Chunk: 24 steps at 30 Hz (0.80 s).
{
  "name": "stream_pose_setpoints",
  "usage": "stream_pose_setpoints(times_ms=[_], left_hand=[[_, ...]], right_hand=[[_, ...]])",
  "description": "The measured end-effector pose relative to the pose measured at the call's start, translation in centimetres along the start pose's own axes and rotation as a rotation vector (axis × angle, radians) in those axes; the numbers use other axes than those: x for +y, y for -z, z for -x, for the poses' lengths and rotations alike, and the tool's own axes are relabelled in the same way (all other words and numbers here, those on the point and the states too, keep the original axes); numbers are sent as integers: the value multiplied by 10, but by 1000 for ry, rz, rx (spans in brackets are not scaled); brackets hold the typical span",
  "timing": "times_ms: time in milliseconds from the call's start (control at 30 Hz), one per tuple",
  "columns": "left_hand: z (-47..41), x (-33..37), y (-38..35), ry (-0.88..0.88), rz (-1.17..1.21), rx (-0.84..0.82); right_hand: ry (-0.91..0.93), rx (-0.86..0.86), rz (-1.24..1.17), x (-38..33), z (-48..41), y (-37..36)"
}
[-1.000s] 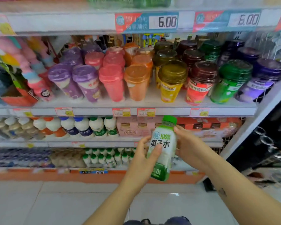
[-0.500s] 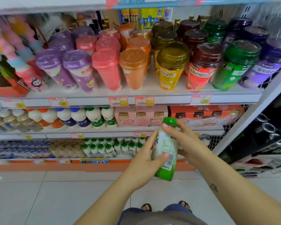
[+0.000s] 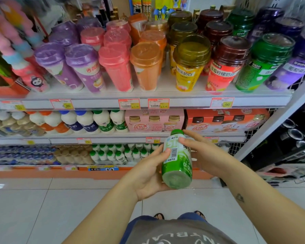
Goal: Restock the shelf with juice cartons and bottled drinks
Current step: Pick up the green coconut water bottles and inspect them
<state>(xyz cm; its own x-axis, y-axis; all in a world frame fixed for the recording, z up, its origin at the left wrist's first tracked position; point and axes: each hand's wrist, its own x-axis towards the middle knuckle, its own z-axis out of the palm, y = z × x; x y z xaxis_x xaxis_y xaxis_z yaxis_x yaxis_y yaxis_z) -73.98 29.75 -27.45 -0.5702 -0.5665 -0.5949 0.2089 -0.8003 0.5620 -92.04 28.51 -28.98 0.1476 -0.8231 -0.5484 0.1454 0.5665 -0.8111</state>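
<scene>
One bottle (image 3: 177, 161) in left hand (image 3: 148, 176), right hand (image 3: 208, 155); cups (image 3: 146, 67) beyond

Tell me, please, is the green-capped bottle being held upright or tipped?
Tipped: the bottle points its cap away, its round base facing the camera.

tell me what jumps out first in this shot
A green-capped coconut water bottle, tilted, centre front, held by the left grip and right grip. Above it, rows of purple, pink, orange, yellow, red and green lidded drink cups crowd the upper shelf.
</scene>
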Motion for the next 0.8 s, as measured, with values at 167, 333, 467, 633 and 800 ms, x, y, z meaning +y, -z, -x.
stream_pose_setpoints(times_ms=[167,333,467,633,800], left_hand=[[-5,0,7,109,127,24],[-8,4,15,143,174,21],[-8,12,13,34,14,37],[-2,22,0,-306,-574,220],[5,34,-2,-393,-649,209]], right_hand=[[-71,67,20,4,-7,-6],[-54,118,65,1,-9,-13],[-46,115,70,-8,-7,-12],[-37,-42,15,-13,-1,-12],[14,-28,-227,-7,-2,-15]])
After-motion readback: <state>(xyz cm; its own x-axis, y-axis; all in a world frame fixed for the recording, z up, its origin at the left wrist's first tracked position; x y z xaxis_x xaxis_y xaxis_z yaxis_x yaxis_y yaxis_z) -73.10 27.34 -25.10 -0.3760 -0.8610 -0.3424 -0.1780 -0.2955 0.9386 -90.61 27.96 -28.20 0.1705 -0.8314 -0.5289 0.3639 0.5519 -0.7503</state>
